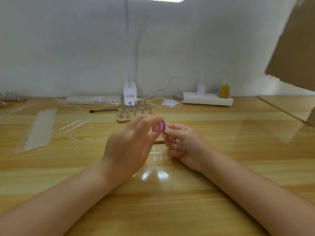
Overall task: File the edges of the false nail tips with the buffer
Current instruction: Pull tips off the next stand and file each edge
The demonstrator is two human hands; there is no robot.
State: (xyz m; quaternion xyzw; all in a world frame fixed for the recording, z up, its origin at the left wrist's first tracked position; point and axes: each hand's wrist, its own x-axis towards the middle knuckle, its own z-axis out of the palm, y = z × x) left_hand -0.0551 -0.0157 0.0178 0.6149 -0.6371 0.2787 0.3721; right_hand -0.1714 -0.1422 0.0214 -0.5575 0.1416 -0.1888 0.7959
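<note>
Left hand [129, 143] pinches pink-purple buffer [159, 126] at fingertips, raised above wooden table [221, 167]. Right hand [180, 142], fingers curled, meets buffer's right edge; nail tip not discernible. Stand rack [134, 110] just behind; bare tabletop right

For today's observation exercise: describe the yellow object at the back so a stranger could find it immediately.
Start at the white power strip along the wall, right of the desk lamp. At its right end stands a small yellow trinket. It is the only yellow thing among white neighbours.
</note>
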